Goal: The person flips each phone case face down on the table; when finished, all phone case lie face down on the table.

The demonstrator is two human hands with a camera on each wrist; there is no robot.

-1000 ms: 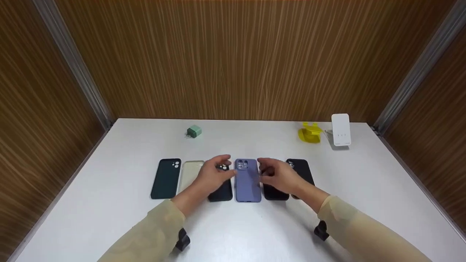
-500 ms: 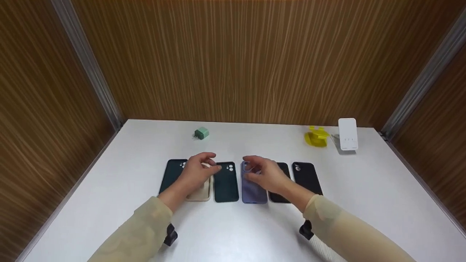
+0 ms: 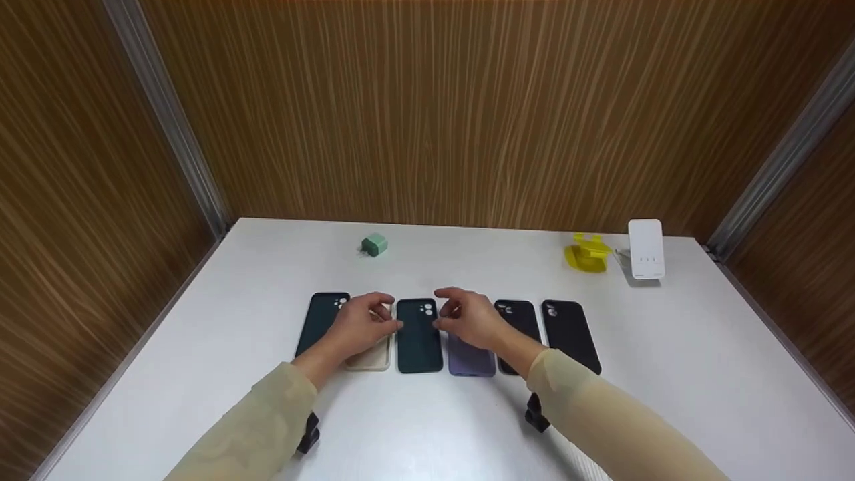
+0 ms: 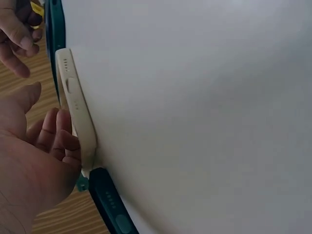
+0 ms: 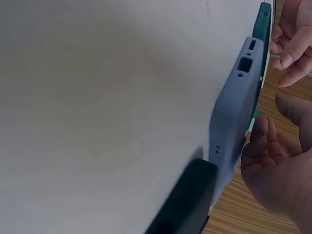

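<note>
Phone cases lie side by side in a row on the white table. In the head view, my left hand [image 3: 361, 327] hovers over the cream phone case [image 3: 369, 362], its fingers loosely bent. My right hand [image 3: 473, 321] is over the purple phone case [image 3: 471, 362], also with relaxed, bent fingers. Between the two hands lies a dark green phone case [image 3: 419, 344], thumbs close to its side edges; whether they touch it, I cannot tell. Nothing is seen held. The wrist views show the cream case's edge [image 4: 77, 100] and the purple case's edge [image 5: 231, 112] beside the hands.
Another dark green phone case [image 3: 320, 324] lies at the row's left end. Two black phone cases, one [image 3: 523, 321] beside the other [image 3: 572, 337], lie at the right. Farther back are a green plug charger [image 3: 375, 244], a yellow stand [image 3: 588, 254] and a white panel on a stand [image 3: 646, 249].
Both hands have shifted left along the row, from either side of the purple case to either side of the middle dark green one. The head view has turned slightly. The cases keep their order.
</note>
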